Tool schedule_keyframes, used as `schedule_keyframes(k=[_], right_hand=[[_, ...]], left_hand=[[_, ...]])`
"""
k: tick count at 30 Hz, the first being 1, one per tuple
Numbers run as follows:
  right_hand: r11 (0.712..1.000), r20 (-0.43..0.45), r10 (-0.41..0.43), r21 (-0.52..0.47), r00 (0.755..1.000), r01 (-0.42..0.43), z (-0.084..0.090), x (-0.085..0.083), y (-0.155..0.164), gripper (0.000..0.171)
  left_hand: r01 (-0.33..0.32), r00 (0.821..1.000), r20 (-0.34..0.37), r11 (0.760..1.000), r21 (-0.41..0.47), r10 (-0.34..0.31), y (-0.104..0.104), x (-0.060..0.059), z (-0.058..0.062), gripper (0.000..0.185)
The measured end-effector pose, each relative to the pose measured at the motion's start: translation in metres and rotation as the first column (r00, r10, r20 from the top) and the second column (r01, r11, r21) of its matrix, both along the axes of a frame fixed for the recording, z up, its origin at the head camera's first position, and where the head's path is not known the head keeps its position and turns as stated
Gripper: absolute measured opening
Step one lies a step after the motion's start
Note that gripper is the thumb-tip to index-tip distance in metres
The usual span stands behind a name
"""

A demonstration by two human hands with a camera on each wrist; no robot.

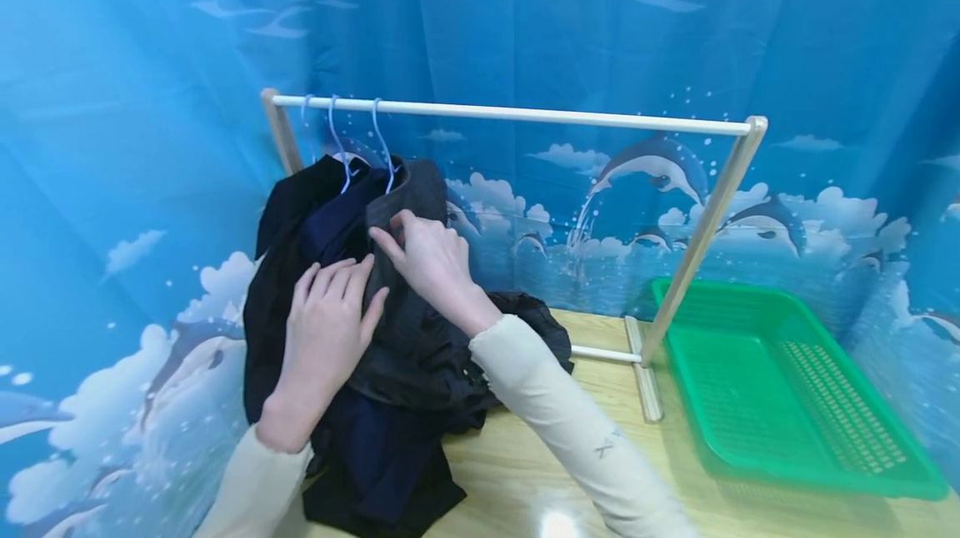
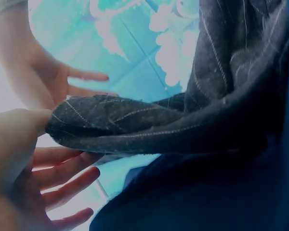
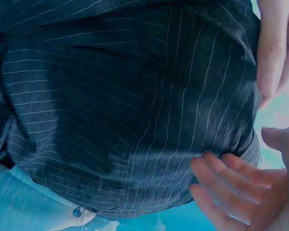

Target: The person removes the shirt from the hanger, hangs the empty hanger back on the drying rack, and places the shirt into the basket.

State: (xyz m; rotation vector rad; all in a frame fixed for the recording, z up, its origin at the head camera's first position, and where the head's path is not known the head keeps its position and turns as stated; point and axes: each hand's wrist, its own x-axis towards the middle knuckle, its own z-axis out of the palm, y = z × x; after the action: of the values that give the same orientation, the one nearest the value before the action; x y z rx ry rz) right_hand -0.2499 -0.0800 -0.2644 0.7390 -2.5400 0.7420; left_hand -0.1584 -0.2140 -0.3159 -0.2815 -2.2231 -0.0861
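Note:
A dark grey pinstriped garment [image 1: 420, 188] hangs from a light blue hanger [image 1: 382, 138] on the rack's rail. My left hand [image 1: 327, 321] pinches its front edge between thumb and forefinger; in the left wrist view the other fingers [image 2: 70, 192] spread below the folded cloth [image 2: 130, 120]. My right hand [image 1: 435, 258] is at the same garment, higher and to the right. In the right wrist view its fingers [image 3: 236, 178] are extended, tips touching the striped cloth [image 3: 135, 96], with the thumb apart. Navy and black garments [image 1: 300, 204] hang behind to the left.
The white rail [image 1: 525, 113] runs between two wooden uprights. Dark cloth [image 1: 390, 455] drapes down onto the wooden table [image 1: 510, 471]. To the right of the rack stands a green plastic basket [image 1: 750, 388]. A blue dolphin-print curtain [image 1: 562, 37] surrounds the table.

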Motion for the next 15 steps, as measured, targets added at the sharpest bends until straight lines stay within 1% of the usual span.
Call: schedule_keyframes(k=[4, 7, 12, 15], right_hand=[[0.998, 0.004, -0.044, 0.033, 0.999, 0.044, 0.002, 0.0, -0.003, 0.038], [0.997, -0.006, -0.072, 0.038, 0.997, 0.072, 0.002, -0.001, -0.003, 0.032], [0.996, -0.034, -0.084, 0.035, 0.996, 0.085, 0.001, 0.0, -0.001, 0.03], [0.996, -0.046, -0.087, 0.029, 0.995, 0.089, -0.001, 0.0, 0.0, 0.028]], left_hand=[[0.018, 1.0, -0.012, 1.0, -0.014, -0.018, 0.008, 0.002, -0.002, 0.045], [0.04, 0.999, -0.016, 0.999, -0.022, -0.041, 0.011, 0.003, -0.003, 0.043], [0.081, 0.996, -0.024, 0.997, -0.017, -0.082, 0.013, 0.001, -0.003, 0.042], [0.092, 0.995, -0.024, 0.996, -0.005, -0.092, 0.013, 0.001, -0.003, 0.039]])
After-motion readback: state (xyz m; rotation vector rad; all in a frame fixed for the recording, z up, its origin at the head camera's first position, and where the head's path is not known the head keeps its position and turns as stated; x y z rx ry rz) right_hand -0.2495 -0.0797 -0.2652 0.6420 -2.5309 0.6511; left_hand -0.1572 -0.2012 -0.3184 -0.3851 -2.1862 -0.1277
